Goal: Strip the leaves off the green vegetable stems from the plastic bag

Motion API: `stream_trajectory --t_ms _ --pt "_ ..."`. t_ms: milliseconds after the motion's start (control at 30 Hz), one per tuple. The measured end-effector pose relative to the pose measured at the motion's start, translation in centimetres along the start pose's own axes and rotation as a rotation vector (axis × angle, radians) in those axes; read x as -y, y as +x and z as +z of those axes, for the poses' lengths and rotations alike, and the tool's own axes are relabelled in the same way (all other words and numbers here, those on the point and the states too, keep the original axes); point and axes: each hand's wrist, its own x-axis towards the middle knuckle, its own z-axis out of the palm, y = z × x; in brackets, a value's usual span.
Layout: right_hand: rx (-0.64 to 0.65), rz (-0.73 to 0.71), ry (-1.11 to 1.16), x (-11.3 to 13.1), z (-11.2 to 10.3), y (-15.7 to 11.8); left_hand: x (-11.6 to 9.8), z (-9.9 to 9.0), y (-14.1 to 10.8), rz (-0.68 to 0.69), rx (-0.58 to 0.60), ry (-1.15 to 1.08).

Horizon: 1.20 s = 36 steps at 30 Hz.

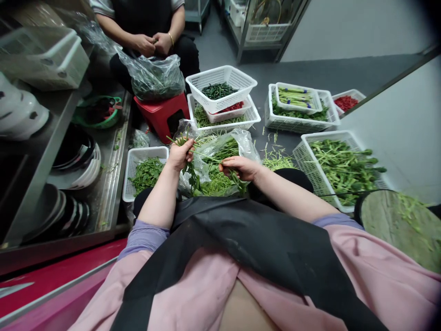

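Observation:
My left hand (180, 153) is closed around a small bunch of green leafy stems (193, 177), whose leaves hang below the fist. Fingers of my right hand (241, 167) pinch a stem that stretches across from the left hand; some leaves dangle under it. Both hands are above an open clear plastic bag (248, 146) on my lap or between my knees, filled with loose green stems (217, 181). To the left of my left hand, a white basket (128, 181) holds picked green leaves (146, 174).
Across from me, a person's hands (155, 44) work above a bagged heap of greens (156, 80) on a red stool (161, 115). Stacked white baskets (223, 73) hold green and red chillies. At right stands a basket of leafy stalks (344, 170). Metal shelving (113, 184) borders my left.

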Motion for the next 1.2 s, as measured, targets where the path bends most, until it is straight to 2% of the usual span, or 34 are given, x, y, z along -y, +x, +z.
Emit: stream_trajectory --t_ms 133,200,300,367,433,567,633,700,767,867,967,1100,1200 --pt "-0.146 -0.067 -0.019 -0.6 0.5 1.1 0.3 0.2 -0.1 0.045 -0.021 0.026" --pt "-0.32 -0.061 0.011 -1.0 0.2 1.6 0.3 0.3 -0.2 0.084 -0.035 0.072" --pt "-0.669 -0.019 0.128 -1.5 -0.9 2.0 0.1 0.3 -0.2 0.153 -0.067 0.111" --pt "-0.773 -0.007 0.233 -1.6 -1.8 2.0 -0.1 0.2 -0.3 0.172 -0.089 0.083" --pt "-0.677 0.008 0.324 -1.6 -2.2 1.9 -0.1 0.2 -0.4 0.148 -0.066 0.058" --pt "-0.273 0.102 0.358 -1.1 -0.7 2.1 0.8 1.2 -0.6 0.028 0.064 0.121" --pt "-0.107 0.135 0.314 -0.7 0.4 2.3 1.4 1.8 -0.8 -0.012 0.087 0.152" --pt "0.007 0.146 0.269 -0.4 1.0 2.2 1.7 2.2 -0.8 -0.03 0.084 0.166" --pt "0.059 0.14 0.226 -0.1 1.2 2.1 1.8 2.3 -0.9 -0.047 0.082 0.172" --pt "0.056 0.106 0.139 -0.1 1.3 1.9 1.8 2.3 -1.0 -0.082 0.106 0.156" --pt "-0.041 0.039 0.071 -0.4 1.6 2.0 1.9 2.3 -1.1 -0.075 0.152 0.132" --pt "-0.297 -0.083 0.096 -1.2 1.7 2.7 2.2 2.3 -1.2 -0.023 0.167 0.126" --pt "-0.578 -0.07 0.17 -2.0 0.6 3.0 2.1 2.2 -1.1 0.005 0.093 0.064"
